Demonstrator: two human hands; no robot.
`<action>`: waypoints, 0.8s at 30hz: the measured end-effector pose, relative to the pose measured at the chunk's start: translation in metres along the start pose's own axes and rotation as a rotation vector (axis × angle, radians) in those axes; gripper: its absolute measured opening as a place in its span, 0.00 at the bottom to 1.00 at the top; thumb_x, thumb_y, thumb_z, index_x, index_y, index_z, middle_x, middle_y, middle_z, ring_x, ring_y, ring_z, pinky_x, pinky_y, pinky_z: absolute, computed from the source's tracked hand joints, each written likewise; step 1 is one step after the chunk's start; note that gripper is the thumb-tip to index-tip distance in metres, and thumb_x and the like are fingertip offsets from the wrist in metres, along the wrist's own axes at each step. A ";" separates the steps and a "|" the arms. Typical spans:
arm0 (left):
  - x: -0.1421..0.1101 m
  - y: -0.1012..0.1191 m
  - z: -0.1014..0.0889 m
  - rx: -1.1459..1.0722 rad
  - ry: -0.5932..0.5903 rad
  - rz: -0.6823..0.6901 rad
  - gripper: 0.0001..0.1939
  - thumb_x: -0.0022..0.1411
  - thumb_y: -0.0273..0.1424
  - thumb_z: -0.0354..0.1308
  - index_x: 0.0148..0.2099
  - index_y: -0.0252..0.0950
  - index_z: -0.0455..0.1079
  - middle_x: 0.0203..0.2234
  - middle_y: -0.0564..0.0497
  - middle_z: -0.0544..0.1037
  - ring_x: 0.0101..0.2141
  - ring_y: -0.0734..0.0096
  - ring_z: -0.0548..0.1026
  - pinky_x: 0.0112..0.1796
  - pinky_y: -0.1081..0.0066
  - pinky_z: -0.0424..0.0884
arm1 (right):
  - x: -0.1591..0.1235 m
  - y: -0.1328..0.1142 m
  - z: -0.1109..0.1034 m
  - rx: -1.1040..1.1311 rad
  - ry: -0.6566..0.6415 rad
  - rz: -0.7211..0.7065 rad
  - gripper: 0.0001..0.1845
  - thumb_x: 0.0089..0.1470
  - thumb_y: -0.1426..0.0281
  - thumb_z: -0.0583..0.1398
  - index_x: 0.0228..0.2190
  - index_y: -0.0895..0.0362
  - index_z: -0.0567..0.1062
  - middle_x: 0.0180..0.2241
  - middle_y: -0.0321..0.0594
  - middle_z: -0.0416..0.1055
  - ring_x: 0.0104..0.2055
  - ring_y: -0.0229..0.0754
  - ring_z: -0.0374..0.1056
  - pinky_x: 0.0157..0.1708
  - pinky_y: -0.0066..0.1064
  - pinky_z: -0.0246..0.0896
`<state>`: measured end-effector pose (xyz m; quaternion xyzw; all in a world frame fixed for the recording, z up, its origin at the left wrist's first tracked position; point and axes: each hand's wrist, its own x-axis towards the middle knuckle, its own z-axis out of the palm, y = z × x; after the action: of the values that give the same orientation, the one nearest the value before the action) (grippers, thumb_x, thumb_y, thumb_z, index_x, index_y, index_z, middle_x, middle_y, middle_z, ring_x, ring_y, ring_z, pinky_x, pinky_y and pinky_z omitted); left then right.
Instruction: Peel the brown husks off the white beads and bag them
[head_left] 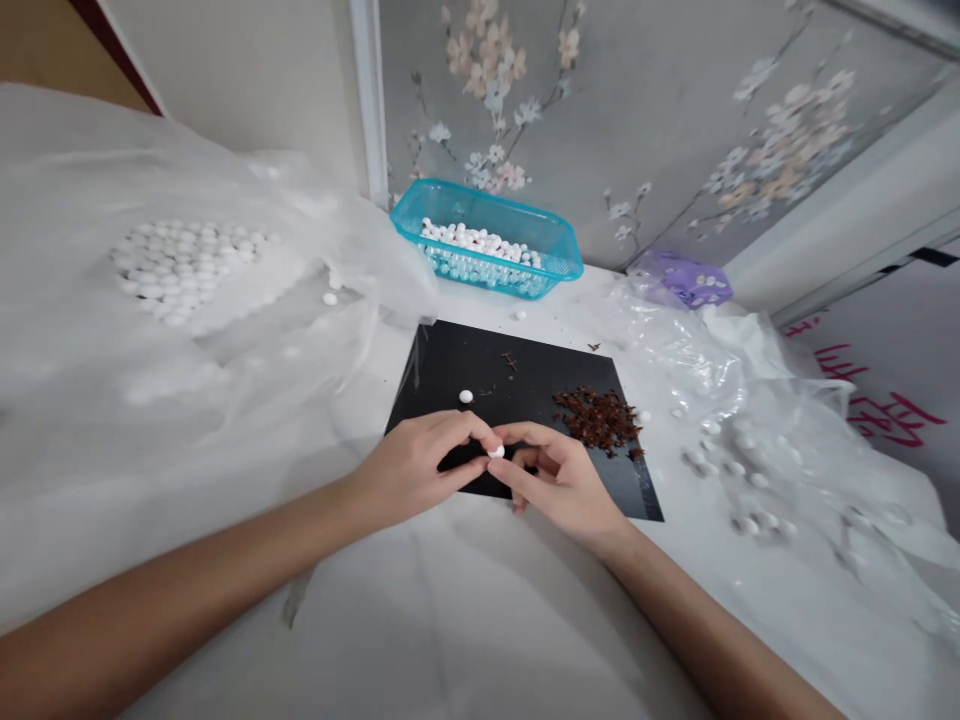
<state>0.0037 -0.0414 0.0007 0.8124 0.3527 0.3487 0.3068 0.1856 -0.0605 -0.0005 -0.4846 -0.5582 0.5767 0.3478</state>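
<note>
Between the fingertips of both hands, over the near part of a black mat point(450, 350), is a small white bead point(496, 452). My left hand point(420, 460) pinches it from the left with thumb and forefinger. From the other side my right hand point(559, 475) closes its thumb and forefinger on the same bead; its other fingers curl beneath. A second white bead point(466, 397) lies on the mat just beyond my hands. To the right of them sits a heap of reddish-brown bits point(598, 420). Fingers cover part of the held bead.
A blue plastic basket point(559, 255) with many white beads stands behind the mat. On the left, a clear plastic bag point(315, 220) holds more beads point(180, 265). Plastic wrapping point(675, 350) with loose beads point(757, 522) lies at right, near a purple packet point(690, 280).
</note>
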 end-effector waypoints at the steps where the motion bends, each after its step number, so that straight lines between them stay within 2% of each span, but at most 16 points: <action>1: 0.000 -0.001 -0.001 0.018 0.010 0.027 0.02 0.59 0.26 0.54 0.36 0.38 0.66 0.32 0.55 0.77 0.34 0.75 0.75 0.37 0.74 0.71 | 0.000 0.000 0.000 -0.016 0.005 0.003 0.16 0.46 0.61 0.63 0.36 0.57 0.73 0.25 0.33 0.68 0.18 0.30 0.60 0.17 0.25 0.63; 3: 0.000 -0.002 -0.002 0.035 0.026 0.064 0.02 0.59 0.26 0.55 0.35 0.38 0.66 0.32 0.55 0.77 0.34 0.75 0.74 0.36 0.74 0.70 | 0.000 0.001 -0.001 -0.050 -0.006 -0.006 0.15 0.47 0.60 0.62 0.35 0.58 0.74 0.20 0.32 0.67 0.17 0.31 0.62 0.17 0.25 0.61; 6: 0.001 -0.003 -0.004 0.045 0.009 0.052 0.03 0.57 0.25 0.56 0.35 0.38 0.67 0.31 0.55 0.76 0.34 0.75 0.74 0.35 0.74 0.69 | 0.000 0.002 -0.001 -0.104 -0.013 -0.053 0.14 0.49 0.60 0.61 0.34 0.58 0.74 0.18 0.32 0.66 0.18 0.33 0.64 0.17 0.25 0.59; 13: 0.002 -0.001 -0.004 0.021 0.002 -0.001 0.03 0.57 0.27 0.57 0.35 0.38 0.67 0.30 0.55 0.75 0.31 0.76 0.72 0.31 0.76 0.67 | 0.001 0.005 -0.004 -0.172 -0.045 -0.126 0.11 0.53 0.61 0.58 0.33 0.56 0.70 0.24 0.35 0.69 0.26 0.36 0.70 0.26 0.27 0.68; 19: 0.000 -0.003 -0.003 0.039 0.001 0.055 0.03 0.58 0.27 0.55 0.37 0.39 0.67 0.31 0.55 0.75 0.32 0.76 0.73 0.33 0.75 0.68 | 0.000 0.006 -0.005 -0.274 -0.056 -0.171 0.10 0.54 0.61 0.57 0.31 0.55 0.69 0.25 0.35 0.69 0.26 0.35 0.70 0.24 0.25 0.67; 24: 0.000 -0.002 -0.005 0.087 -0.003 0.022 0.08 0.57 0.26 0.53 0.41 0.40 0.64 0.34 0.55 0.75 0.34 0.75 0.73 0.35 0.73 0.70 | 0.000 0.007 -0.010 -0.350 0.002 -0.250 0.08 0.55 0.62 0.56 0.33 0.54 0.69 0.27 0.36 0.70 0.26 0.35 0.70 0.23 0.24 0.66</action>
<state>-0.0010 -0.0390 0.0021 0.8293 0.3580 0.3353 0.2676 0.1959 -0.0586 -0.0063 -0.4652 -0.7054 0.4228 0.3275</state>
